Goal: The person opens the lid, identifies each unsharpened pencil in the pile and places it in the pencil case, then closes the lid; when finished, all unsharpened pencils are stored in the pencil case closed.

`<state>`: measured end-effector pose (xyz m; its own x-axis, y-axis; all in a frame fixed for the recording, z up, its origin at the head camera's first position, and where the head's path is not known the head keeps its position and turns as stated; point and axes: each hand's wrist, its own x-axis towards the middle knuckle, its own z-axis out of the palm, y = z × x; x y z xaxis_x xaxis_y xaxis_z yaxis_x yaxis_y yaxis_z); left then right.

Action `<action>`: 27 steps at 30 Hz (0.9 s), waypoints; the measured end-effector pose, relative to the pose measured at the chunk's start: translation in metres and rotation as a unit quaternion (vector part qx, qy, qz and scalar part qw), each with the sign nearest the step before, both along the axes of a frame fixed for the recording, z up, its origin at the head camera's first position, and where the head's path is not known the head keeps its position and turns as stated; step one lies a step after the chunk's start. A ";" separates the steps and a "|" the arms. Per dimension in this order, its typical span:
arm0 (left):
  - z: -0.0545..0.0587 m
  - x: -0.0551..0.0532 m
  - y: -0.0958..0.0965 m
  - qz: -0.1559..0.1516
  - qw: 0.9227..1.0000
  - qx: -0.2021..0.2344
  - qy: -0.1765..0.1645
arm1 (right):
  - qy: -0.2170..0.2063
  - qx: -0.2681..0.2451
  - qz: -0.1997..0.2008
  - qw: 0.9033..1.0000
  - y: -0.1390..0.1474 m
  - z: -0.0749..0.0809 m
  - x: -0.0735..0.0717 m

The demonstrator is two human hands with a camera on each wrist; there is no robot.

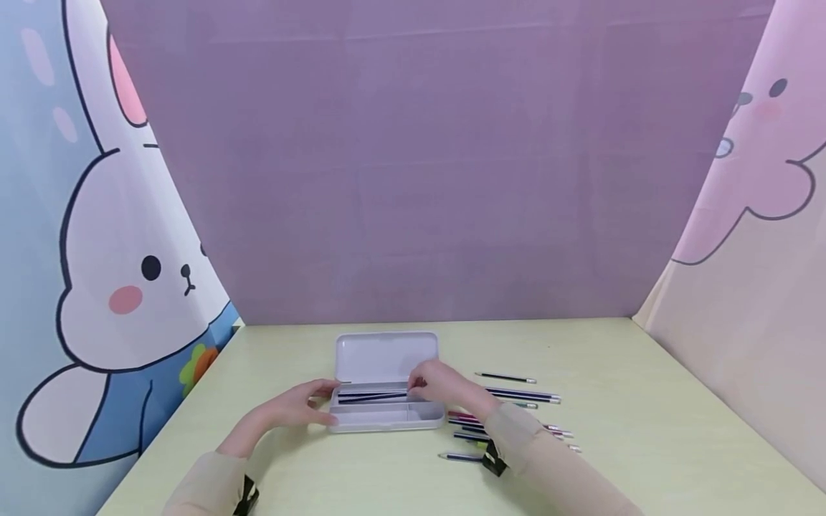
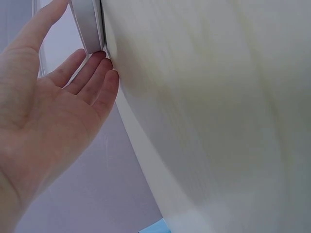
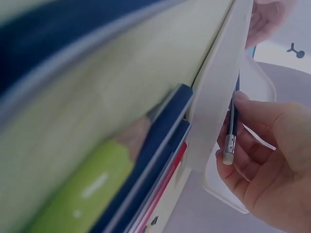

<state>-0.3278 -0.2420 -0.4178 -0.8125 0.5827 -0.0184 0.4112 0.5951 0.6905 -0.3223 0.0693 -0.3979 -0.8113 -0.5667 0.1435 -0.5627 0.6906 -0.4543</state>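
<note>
A white pencil case [image 1: 387, 423] lies with its lid [image 1: 387, 357] swung back, dark pencils [image 1: 368, 397] inside its rear compartment. My left hand [image 1: 293, 407] is at the case's left end, thumb by the front corner and fingers by the back one. In the left wrist view, the left hand's fingers [image 2: 85, 80] stretch lightly against the end of the case. My right hand [image 1: 442, 383] is over the rear compartment's right part. The right wrist view shows it pinching a dark pencil [image 3: 233, 121] with a metal ferrule and white eraser, between thumb and fingers.
Right of the case, several pencils [image 1: 467, 436] lie loose, partly beneath my right forearm. A thick lime-green pencil [image 3: 87, 187] is among them. One dark pencil [image 1: 505, 377] lies farther back. A purple cloth [image 1: 439, 179] hangs behind the pale table [image 1: 619, 401].
</note>
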 end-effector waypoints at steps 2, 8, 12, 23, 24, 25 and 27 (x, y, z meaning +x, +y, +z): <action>0.000 -0.001 0.000 0.004 1.000 -0.004 0.001 | -0.004 0.004 -0.005 1.000 -0.001 -0.001 -0.001; 0.003 0.001 0.001 0.000 1.000 -0.003 -0.002 | -0.008 0.010 -0.009 1.000 -0.004 -0.002 -0.004; 0.006 0.002 0.002 -0.005 1.000 0.002 -0.005 | -0.004 0.017 -0.005 1.000 -0.006 -0.003 -0.005; 0.004 0.003 0.001 -0.001 1.000 0.006 -0.011 | 0.019 0.039 -0.017 0.999 -0.012 -0.009 -0.007; 0.004 0.003 0.001 -0.001 1.000 0.006 -0.011 | 0.021 0.041 -0.020 0.999 -0.012 -0.009 -0.007; 0.004 0.004 0.001 -0.001 1.000 0.005 -0.011 | 0.025 0.044 -0.022 0.998 -0.013 -0.010 -0.007; 0.004 0.004 0.001 0.000 1.000 0.006 -0.013 | 0.033 0.050 -0.026 0.998 -0.013 -0.011 -0.007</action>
